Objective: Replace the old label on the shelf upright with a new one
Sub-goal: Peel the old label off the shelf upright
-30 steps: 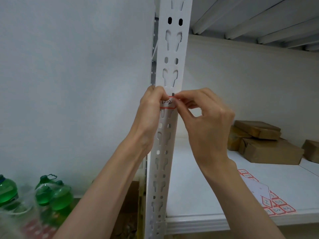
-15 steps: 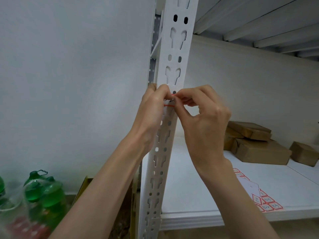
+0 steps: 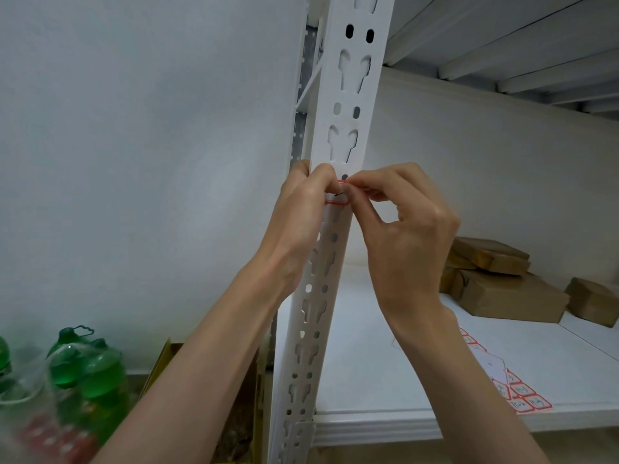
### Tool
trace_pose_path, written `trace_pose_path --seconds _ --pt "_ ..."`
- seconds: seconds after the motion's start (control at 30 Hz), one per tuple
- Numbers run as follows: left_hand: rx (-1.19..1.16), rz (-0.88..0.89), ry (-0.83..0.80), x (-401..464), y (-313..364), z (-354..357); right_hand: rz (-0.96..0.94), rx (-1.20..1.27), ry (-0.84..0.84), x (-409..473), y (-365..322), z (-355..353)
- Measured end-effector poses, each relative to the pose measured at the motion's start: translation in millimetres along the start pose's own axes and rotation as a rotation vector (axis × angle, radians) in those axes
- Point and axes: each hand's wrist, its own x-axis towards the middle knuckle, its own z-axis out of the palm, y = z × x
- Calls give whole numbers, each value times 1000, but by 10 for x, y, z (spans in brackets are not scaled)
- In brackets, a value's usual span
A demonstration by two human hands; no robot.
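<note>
A white perforated shelf upright [image 3: 348, 95] runs up the middle of the view. A small white label with a red border and black handwriting [image 3: 336, 199] is stuck across it at hand height. My left hand [image 3: 301, 216] wraps the upright's left edge, its thumb on the label's left part. My right hand [image 3: 402, 222] pinches the label's upper right corner between thumb and forefinger; the corner looks lifted off the metal. A sheet of red-bordered labels [image 3: 516, 393] lies on the shelf board at lower right.
White shelf board [image 3: 385, 346] extends right of the upright, with brown paper-wrapped parcels [image 3: 502, 283] at the back. Green bottles [image 3: 83, 366] in plastic wrap stand at lower left beside a cardboard box [image 3: 160, 363]. A plain wall fills the left.
The view has shifted, so the upright leans more to the right. Both hands stay on the label; the fingers cover more of it and its top right corner has come up.
</note>
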Motion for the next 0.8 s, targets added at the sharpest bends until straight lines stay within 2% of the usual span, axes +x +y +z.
trace_pose_path --seconds 0.7,0.8 --pt "-2 8 -5 -14 13 3 49 25 -45 -68 -16 128" --pt "-3 9 -14 -2 -2 -7 48 52 -8 -65 7 115"
